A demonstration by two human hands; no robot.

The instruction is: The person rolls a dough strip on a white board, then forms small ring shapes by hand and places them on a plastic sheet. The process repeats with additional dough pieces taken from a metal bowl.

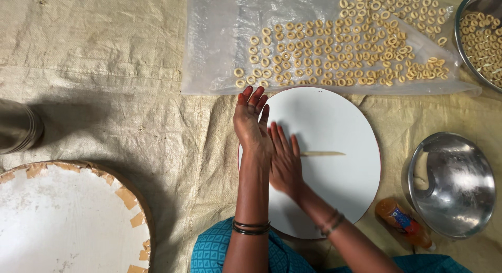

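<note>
Thin pale dough strand (pixel 322 154) lies on the round white board (pixel 340 121), its near end under the right hand (pixel 285 166), fingers flat and outstretched. Left hand (pixel 251 121) overlaps it, fingers extended, holding nothing. Beyond: clear plastic sheet (pixel 219 43) of small dough rings (pixel 340 48); shiny steel bowl (pixel 452 184) sits right.

Round board (pixel 334 168): smooth, matt white, thin reddish edge.
Dough strip (pixel 322 154): pale, soft-looking, matt.
Floor covering (pixel 120 85): coarse woven sacking, beige, creased.
Sheet (pixel 219 38) under the dough rings (pixel 334 53): thin clear plastic, glossy, wrinkled.
Empty bowl (pixel 452 187): polished metal, mirror-bright.
Bowl of rings (pixel 463 40): shiny metal rim.
Bottle (pixel 405 223): glossy orange plastic.
Second round board (pixel 63 221): scuffed white, brown paper tape along the rim.
</note>
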